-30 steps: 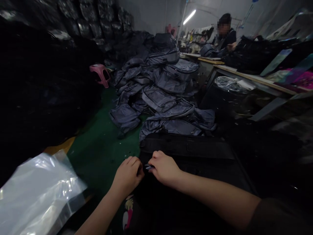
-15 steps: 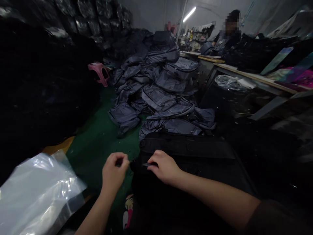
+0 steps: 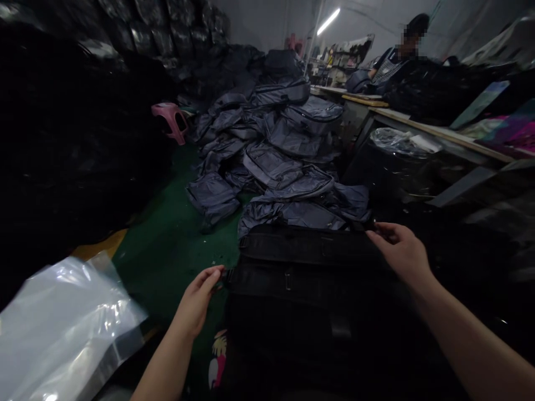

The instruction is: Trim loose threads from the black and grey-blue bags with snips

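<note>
A black bag (image 3: 309,301) lies in front of me, with dark straps and a small metal ring on its upper face. At the bag's left edge, my left hand (image 3: 200,295) pinches the end of a black strap (image 3: 228,274) between thumb and fingers. My right hand (image 3: 399,250) is at the bag's upper right corner, with its thumb and fingers closed together. A small dark, partly shiny bit shows at those fingertips, too dim to name. Most of the bag's lower part is lost in shadow.
Beyond the bag, grey-blue backpacks (image 3: 271,167) form a heap on the green floor (image 3: 175,223). Clear plastic bags (image 3: 71,328) lie at lower left. A pink stool (image 3: 171,121) stands behind. At right runs a worktable (image 3: 443,131), with a person (image 3: 393,64) behind it.
My right hand has moved from beside my left hand to the bag's upper right corner. My left hand stays at the left edge, its fingers straighter. The person behind has shifted slightly right.
</note>
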`<state>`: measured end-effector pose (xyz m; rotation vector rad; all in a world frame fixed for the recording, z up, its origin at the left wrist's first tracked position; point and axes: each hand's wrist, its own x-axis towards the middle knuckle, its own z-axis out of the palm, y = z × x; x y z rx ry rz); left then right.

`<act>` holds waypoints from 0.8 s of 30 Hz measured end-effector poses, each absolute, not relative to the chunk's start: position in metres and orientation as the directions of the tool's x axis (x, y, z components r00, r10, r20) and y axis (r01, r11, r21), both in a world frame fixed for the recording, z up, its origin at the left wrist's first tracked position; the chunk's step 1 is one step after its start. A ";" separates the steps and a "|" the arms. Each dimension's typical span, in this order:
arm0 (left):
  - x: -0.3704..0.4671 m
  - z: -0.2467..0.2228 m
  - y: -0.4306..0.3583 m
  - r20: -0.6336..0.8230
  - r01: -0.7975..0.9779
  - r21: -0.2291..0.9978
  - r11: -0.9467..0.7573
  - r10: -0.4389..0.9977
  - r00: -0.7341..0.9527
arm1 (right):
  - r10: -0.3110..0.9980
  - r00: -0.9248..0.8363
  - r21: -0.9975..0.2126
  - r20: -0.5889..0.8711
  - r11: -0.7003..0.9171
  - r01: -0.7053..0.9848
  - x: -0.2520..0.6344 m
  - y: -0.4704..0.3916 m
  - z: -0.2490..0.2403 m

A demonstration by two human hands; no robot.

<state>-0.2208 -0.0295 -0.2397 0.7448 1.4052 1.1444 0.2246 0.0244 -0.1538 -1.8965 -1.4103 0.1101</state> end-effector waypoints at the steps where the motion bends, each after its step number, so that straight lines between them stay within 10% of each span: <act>1: -0.217 -0.237 -0.030 -0.365 -0.166 0.926 0.340 0.918 -0.155 | 0.842 0.421 -0.609 0.337 -0.147 0.780 0.237 0.024 -0.161; 18: -0.193 -0.211 -0.037 -0.379 -0.319 0.888 0.331 0.920 -0.103 | 0.926 0.327 -0.386 0.186 -0.237 0.891 0.262 0.011 -0.210; 24: -0.199 -0.218 -0.038 -0.343 -0.015 0.938 0.345 0.924 -0.172 | 0.931 0.314 -0.362 0.187 -0.231 0.903 0.258 0.010 -0.212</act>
